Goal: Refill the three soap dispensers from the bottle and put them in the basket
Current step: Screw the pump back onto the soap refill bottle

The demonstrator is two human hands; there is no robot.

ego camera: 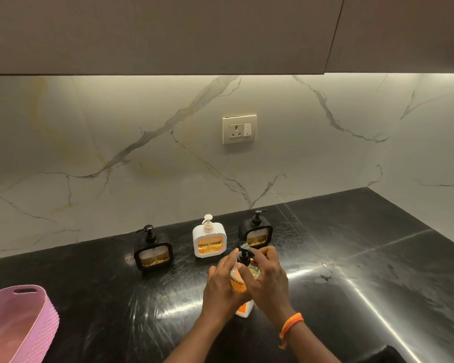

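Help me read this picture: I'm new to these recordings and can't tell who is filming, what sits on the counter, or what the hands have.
There is no machine here. A person wears a camera on the head, so the single picture looks forward and down at their own two hands.

On the black counter, against the marble wall, stand three pump soap dispensers: a black one on the left, a white one in the middle and another black one on the right. A pink basket sits at the near left edge.

The left hand wraps the body of the refill bottle, which stands on the counter. The right hand has its grip up at the bottle's neck, by the black pump top. An orange band circles the right wrist.
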